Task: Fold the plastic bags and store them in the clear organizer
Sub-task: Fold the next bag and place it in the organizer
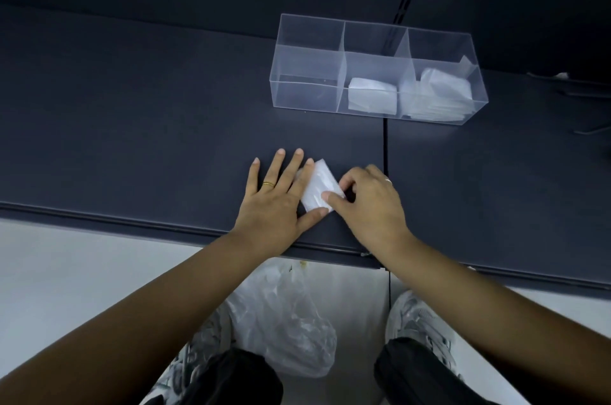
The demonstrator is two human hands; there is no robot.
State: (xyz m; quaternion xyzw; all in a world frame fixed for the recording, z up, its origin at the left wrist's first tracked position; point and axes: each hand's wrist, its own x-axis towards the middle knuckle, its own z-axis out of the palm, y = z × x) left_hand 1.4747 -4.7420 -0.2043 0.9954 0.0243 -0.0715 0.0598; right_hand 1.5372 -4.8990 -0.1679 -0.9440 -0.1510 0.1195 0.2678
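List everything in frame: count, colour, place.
organizer: 1, clear, three compartments, far right on the table; left compartment empty
folded bags in organizer: one white in the middle compartment, a white stack in the right compartment
folded bag: 1, white, near table edge, under both hands
loose bag: 1, clear, crumpled, on the floor between the feet
table: 1, dark blue-grey
shoes: 2, white
left hand: flat, gold ring, fingers on the folded bag
right hand: silver ring, pinching the folded bag's edge
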